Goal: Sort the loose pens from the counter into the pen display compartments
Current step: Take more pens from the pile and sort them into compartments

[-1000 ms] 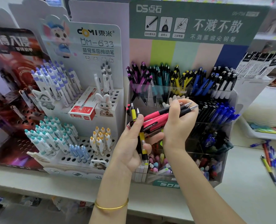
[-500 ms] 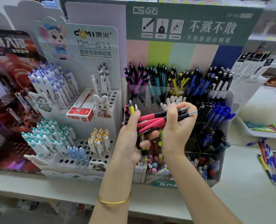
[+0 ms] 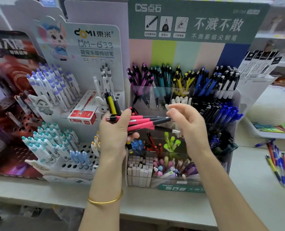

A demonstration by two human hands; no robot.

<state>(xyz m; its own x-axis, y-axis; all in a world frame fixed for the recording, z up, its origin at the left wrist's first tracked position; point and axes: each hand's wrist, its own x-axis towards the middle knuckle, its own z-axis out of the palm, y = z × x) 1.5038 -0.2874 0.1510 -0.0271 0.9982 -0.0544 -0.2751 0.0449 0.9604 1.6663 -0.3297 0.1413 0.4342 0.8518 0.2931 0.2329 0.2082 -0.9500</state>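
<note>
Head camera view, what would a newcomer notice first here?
At centre, the left hand grips a bunch of pink pens and a yellow pen, the right hand open by their tips. Behind stands the pen display, its top row sorted by colour; loose pens lie on the counter at far right.

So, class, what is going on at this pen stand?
A person is sorting pens. The left hand holds a bunch of pink pens plus a yellow pen in front of the clear display. The right hand is open beside their tips. More loose pens lie on the counter.
</note>
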